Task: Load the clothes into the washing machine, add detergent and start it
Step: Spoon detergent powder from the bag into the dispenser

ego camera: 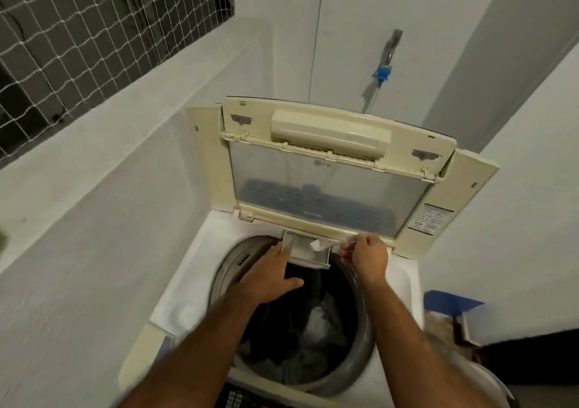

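Observation:
A white top-loading washing machine (188, 285) stands with its cream, glass-panelled lid (329, 188) raised upright. Dark and light clothes (300, 329) lie in the steel drum. At the drum's far rim the detergent drawer (308, 251) is pulled out. My left hand (269, 274) holds the drawer's left side, fingers under its front. My right hand (365, 255) pinches a small white detergent sachet (319, 245) tilted over the drawer; I cannot tell whether anything pours out.
A water tap with a blue fitting (382, 74) is on the back wall above the lid. The control panel (241, 400) shows at the near edge. A netted window (94, 32) is upper left. A blue-topped object (451, 304) sits right of the machine.

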The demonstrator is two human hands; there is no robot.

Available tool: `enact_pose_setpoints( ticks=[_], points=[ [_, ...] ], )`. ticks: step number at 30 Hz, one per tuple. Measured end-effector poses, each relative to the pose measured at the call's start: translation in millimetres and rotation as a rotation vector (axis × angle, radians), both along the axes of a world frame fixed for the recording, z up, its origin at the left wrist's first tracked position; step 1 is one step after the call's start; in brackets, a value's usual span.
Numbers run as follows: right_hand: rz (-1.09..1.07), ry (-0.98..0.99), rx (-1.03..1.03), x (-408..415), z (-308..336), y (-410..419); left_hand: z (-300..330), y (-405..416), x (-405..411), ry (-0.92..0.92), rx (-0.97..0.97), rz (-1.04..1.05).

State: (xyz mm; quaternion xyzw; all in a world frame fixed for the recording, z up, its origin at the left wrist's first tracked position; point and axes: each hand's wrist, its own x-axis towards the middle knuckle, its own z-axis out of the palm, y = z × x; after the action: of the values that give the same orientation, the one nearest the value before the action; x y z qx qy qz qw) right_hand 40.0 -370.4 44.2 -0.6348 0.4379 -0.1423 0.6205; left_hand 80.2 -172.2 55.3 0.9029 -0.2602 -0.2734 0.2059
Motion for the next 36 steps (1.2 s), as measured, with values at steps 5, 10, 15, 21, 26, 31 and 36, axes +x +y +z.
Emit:
enact_pose_setpoints(
  ticks=[5,10,15,21,26,31,36],
  points=[
    [0.141,0.17,-0.278,9.0,-21.3,9.1,-28.7,-7.6,10.6,0.013,0.089,-0.02],
    [0.344,0.205,-0.625,11.0,-24.4,14.3,-45.5,-11.1,14.3,-0.016,0.096,-0.007],
    [0.613,0.172,-0.86,10.9,-20.4,14.8,-56.2,-13.8,16.5,-0.008,0.083,0.006],
    [0.644,0.133,-1.02,1.9,-22.4,19.3,-60.8,-14.7,16.0,-0.004,0.091,0.018],
    [0.622,0.105,-1.02,-1.7,-26.2,20.0,-61.9,-12.2,14.2,-0.003,0.096,0.029],
    [0.627,0.076,-1.029,-1.9,-23.8,19.9,-61.6,-11.9,12.7,-0.013,0.119,0.015],
    [0.638,0.065,-0.998,-5.8,-20.5,18.5,-59.1,-9.6,9.9,-0.012,0.12,0.02]
  ],
)
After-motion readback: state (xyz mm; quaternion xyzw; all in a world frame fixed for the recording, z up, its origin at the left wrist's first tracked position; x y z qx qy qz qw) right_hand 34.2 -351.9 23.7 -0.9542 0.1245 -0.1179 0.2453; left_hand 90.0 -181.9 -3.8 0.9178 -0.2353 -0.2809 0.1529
